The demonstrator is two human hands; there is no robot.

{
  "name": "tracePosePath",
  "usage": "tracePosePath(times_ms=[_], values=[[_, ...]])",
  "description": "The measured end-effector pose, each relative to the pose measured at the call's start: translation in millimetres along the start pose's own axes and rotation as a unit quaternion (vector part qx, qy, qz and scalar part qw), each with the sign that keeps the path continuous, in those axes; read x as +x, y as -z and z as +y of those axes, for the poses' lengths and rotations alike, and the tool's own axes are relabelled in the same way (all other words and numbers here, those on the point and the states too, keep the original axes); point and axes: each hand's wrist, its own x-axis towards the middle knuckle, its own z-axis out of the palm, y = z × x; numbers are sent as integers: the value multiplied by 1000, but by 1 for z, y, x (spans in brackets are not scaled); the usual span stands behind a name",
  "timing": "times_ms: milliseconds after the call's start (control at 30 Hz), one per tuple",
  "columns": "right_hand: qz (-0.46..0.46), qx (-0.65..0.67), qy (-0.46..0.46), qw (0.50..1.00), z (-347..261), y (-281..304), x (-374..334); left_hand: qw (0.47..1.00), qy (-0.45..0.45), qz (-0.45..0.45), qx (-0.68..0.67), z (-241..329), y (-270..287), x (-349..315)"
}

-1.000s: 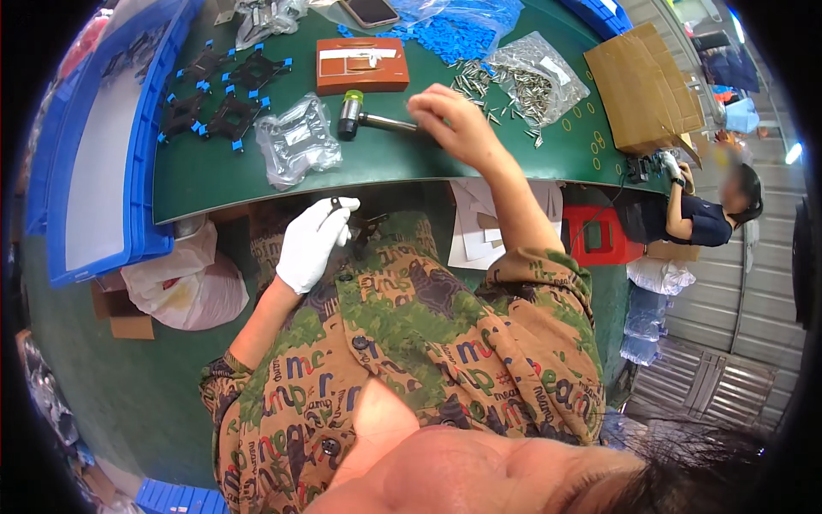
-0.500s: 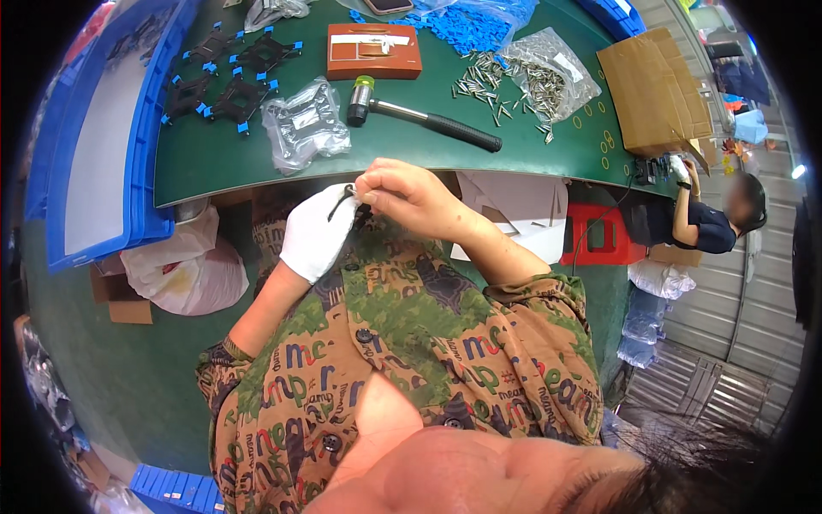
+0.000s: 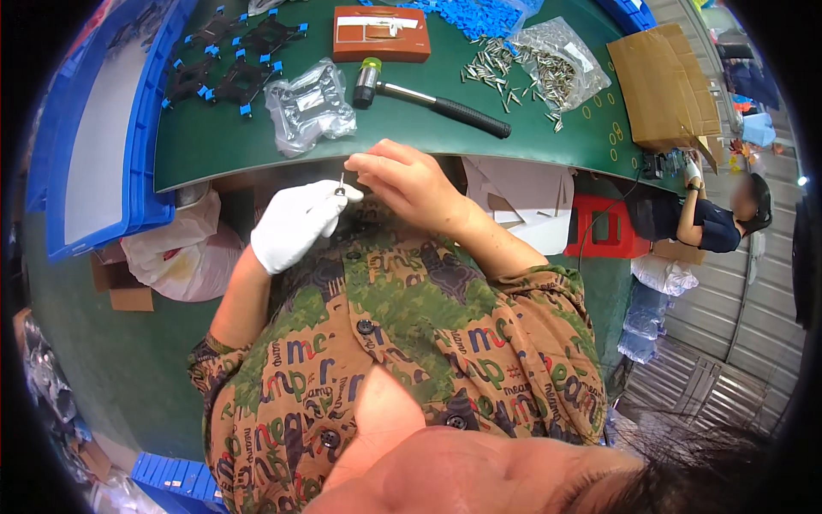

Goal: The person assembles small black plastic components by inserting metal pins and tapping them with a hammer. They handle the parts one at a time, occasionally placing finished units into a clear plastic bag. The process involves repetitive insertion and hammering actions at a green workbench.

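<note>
My left hand [image 3: 295, 224], in a white glove, pinches a small black part [image 3: 340, 192] between thumb and fingertips. From that part a thin metal pin [image 3: 342, 178] sticks up; much of the part is hidden by the glove. Just right of the pin is my bare right hand [image 3: 407, 184], its fingers stretched out toward it and nothing visible in them. Whether its fingertips touch the pin I cannot tell. Both hands are in front of my chest, close to the near edge of the green table [image 3: 257, 167].
On the table are a rubber mallet [image 3: 437, 104], a bagged black part [image 3: 310, 107], black frames with blue tips [image 3: 244, 83], an orange-brown box [image 3: 381, 49], metal pins [image 3: 492, 64] and blue pieces [image 3: 479, 15]. A carton [image 3: 659, 86] stands right, a blue crate [image 3: 103, 146] left. Another person [image 3: 711, 227] works far right.
My left hand has turned and shifted slightly left, bringing the metal pin into view. My right hand's fingers have straightened and moved up a little from the part.
</note>
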Motion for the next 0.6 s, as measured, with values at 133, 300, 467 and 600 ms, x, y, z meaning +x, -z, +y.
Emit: tracePosePath(times_ms=[133, 300, 467, 600], values=[[-2, -61, 81, 995, -3, -6, -2, 997, -5, -46, -56, -11, 2, -3], [20, -88, 134, 987, 9, -16, -12, 995, 19, -61, -81, -12, -7, -6], [41, -80, 134, 987, 11, -22, -17, 992, 28, -71, -103, -14, -10, -5], [46, -96, 128, 986, 16, -26, -16, 994, 36, -58, -85, -8, -8, 0]])
